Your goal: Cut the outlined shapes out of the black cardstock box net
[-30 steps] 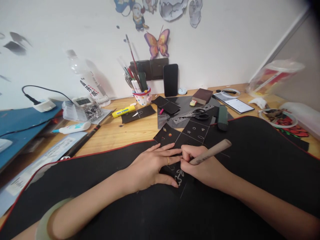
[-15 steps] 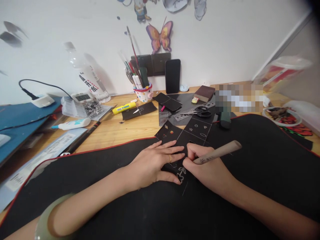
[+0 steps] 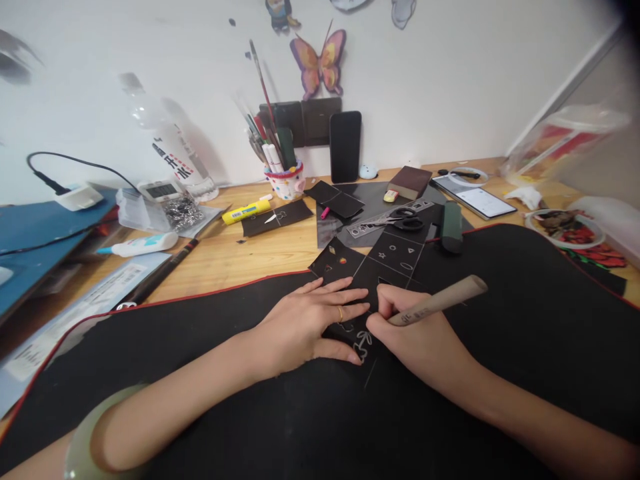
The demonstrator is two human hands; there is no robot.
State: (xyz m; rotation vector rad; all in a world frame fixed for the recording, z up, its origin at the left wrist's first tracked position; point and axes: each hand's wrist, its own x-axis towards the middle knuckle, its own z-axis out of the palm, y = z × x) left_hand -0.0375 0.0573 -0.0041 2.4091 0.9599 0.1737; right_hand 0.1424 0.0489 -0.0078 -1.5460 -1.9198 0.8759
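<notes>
On the wooden desk (image 3: 273, 250) spreads a red-edged black mat (image 3: 240, 413). The left hand (image 3: 300, 327) lies open there, fingers spread across dark paper (image 3: 336, 335); the right hand (image 3: 415, 337), just beside, is curled around a tan pen-like tool (image 3: 453, 297), its tip hidden. Beyond them lies a ruled black card (image 3: 373, 271). The work looks partway along: a pale plant-like outline (image 3: 363, 345) shows near the left thumb, and the card already bears a star (image 3: 382, 255) and other small shapes. What remains under the hands cannot be told.
</notes>
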